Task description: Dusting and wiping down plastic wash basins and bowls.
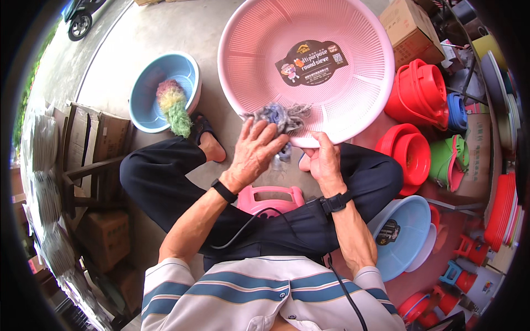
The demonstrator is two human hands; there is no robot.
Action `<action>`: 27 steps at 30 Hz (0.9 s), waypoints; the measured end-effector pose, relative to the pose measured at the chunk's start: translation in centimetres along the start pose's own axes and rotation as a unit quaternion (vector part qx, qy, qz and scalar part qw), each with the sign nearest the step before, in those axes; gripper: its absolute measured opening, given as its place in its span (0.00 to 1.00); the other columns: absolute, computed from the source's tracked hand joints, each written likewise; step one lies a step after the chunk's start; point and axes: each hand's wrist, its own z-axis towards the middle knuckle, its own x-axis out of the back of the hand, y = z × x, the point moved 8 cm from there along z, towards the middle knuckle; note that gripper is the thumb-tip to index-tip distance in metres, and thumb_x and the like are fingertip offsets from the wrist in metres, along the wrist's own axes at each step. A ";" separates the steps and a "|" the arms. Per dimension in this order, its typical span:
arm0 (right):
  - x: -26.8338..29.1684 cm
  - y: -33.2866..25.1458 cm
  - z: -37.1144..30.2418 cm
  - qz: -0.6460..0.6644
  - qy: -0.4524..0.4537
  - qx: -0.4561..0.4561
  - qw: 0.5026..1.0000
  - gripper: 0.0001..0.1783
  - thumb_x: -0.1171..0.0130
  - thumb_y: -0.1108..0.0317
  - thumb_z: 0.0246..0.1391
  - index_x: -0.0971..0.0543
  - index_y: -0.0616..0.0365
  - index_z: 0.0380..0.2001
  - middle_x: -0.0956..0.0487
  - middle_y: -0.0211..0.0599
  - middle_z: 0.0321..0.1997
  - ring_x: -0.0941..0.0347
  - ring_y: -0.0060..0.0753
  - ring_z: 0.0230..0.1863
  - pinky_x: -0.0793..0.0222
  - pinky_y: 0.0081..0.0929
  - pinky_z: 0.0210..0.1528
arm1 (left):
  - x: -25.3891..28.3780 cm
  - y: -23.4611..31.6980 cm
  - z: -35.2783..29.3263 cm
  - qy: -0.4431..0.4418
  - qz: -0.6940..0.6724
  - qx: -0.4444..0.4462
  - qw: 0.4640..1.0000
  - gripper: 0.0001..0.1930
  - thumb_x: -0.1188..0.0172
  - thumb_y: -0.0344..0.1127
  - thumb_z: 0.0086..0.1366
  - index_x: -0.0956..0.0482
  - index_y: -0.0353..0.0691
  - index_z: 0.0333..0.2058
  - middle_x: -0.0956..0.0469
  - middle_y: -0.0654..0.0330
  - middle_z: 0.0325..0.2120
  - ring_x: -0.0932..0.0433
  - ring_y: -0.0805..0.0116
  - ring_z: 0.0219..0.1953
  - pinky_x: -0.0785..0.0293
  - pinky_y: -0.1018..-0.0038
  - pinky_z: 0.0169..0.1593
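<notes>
Pink sieve taken as landmark: it lay directly ahead of both hands; round, so no long axis. Right hand pinched its near rim between thumb and fingers. Left hand, apart from the right, gripped a grey-blue cloth against the sieve's near-left rim; cloth stretched roughly along that rim. Blue basin stood left of the sieve.

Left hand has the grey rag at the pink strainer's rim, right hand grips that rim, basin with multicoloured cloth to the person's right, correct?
The side is wrong: the head view shows the basin with multicoloured cloth to the person's left. The left hand, grey rag, right hand and pink strainer are as stated.
</notes>
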 end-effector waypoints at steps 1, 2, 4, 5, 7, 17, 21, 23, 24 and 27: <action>0.9 -0.3 0.3 -0.017 0.011 0.008 1.000 0.17 0.42 0.74 0.51 0.26 0.66 0.45 0.23 0.39 0.44 0.20 0.36 0.43 0.16 0.35 0.42 | 0.6 -1.7 -0.2 0.003 0.026 0.008 1.000 0.19 0.43 0.26 0.52 0.21 0.48 0.45 0.27 0.57 0.48 0.32 0.55 0.57 0.43 0.51 0.65; 1.1 -0.6 0.0 -0.018 0.014 0.008 1.000 0.17 0.42 0.74 0.51 0.26 0.66 0.45 0.23 0.39 0.44 0.20 0.36 0.43 0.16 0.35 0.42 | 1.2 -3.5 -0.4 0.014 0.052 0.022 0.998 0.19 0.43 0.27 0.52 0.20 0.48 0.45 0.27 0.56 0.49 0.32 0.54 0.58 0.43 0.51 0.65; 0.2 -1.8 -0.7 -0.060 -0.011 0.024 0.998 0.17 0.42 0.74 0.51 0.26 0.67 0.45 0.23 0.41 0.43 0.20 0.35 0.41 0.17 0.33 0.41 | 2.2 -7.3 -1.2 0.003 0.104 0.075 0.992 0.25 0.40 0.21 0.45 0.20 0.47 0.45 0.28 0.55 0.53 0.33 0.51 0.60 0.40 0.53 0.64; -0.2 -1.9 -1.1 -0.060 -0.002 0.030 0.998 0.16 0.42 0.73 0.51 0.26 0.68 0.44 0.23 0.42 0.43 0.20 0.36 0.41 0.16 0.33 0.40 | 2.7 -8.2 -1.2 0.012 0.085 0.091 0.992 0.28 0.41 0.19 0.42 0.21 0.46 0.46 0.28 0.54 0.53 0.33 0.50 0.59 0.38 0.56 0.63; -0.2 -1.9 -1.0 -0.059 0.002 0.024 0.998 0.16 0.43 0.74 0.52 0.27 0.69 0.45 0.24 0.42 0.43 0.22 0.35 0.40 0.18 0.31 0.38 | 2.7 -8.6 -1.4 0.021 0.064 0.109 0.992 0.30 0.41 0.17 0.40 0.21 0.45 0.46 0.28 0.54 0.53 0.32 0.49 0.59 0.35 0.58 0.61; 1.1 -0.9 -0.5 -0.066 0.015 0.026 0.997 0.22 0.42 0.73 0.51 0.30 0.68 0.50 0.25 0.43 0.45 0.21 0.37 0.43 0.16 0.37 0.42 | 5.0 -11.5 -3.0 0.167 -0.424 0.391 0.800 0.13 0.33 0.35 0.61 0.23 0.38 0.42 0.21 0.64 0.32 0.25 0.79 0.35 0.28 0.78 0.43; 1.4 -0.8 -0.5 -0.067 0.025 0.023 0.997 0.22 0.42 0.73 0.52 0.30 0.68 0.50 0.25 0.44 0.46 0.21 0.38 0.44 0.16 0.38 0.43 | 6.9 -11.7 -3.3 0.254 -0.694 0.416 0.530 0.13 0.42 0.39 0.66 0.23 0.36 0.44 0.19 0.59 0.37 0.18 0.67 0.36 0.19 0.70 0.39; 1.0 -0.9 -0.5 -0.051 0.020 0.025 0.998 0.22 0.42 0.73 0.52 0.30 0.68 0.50 0.24 0.44 0.47 0.21 0.39 0.45 0.17 0.39 0.44 | 7.1 -12.0 -2.9 0.257 -0.763 0.348 0.481 0.15 0.44 0.40 0.67 0.23 0.37 0.47 0.18 0.58 0.39 0.18 0.65 0.38 0.20 0.69 0.42; 0.7 -0.9 -0.4 -0.050 0.017 0.025 0.998 0.22 0.42 0.73 0.52 0.30 0.68 0.50 0.24 0.44 0.47 0.21 0.39 0.45 0.17 0.39 0.44 | 7.3 -11.8 -2.7 0.250 -0.795 0.316 0.454 0.14 0.45 0.39 0.68 0.23 0.38 0.46 0.18 0.58 0.40 0.18 0.64 0.41 0.20 0.69 0.46; 0.5 -0.8 -0.5 -0.035 0.033 0.021 0.999 0.22 0.42 0.73 0.52 0.30 0.67 0.51 0.24 0.43 0.47 0.21 0.39 0.45 0.17 0.38 0.44 | 4.8 -12.0 -3.5 0.269 -0.798 0.383 0.380 0.14 0.44 0.39 0.67 0.22 0.38 0.46 0.17 0.57 0.41 0.18 0.63 0.42 0.21 0.65 0.47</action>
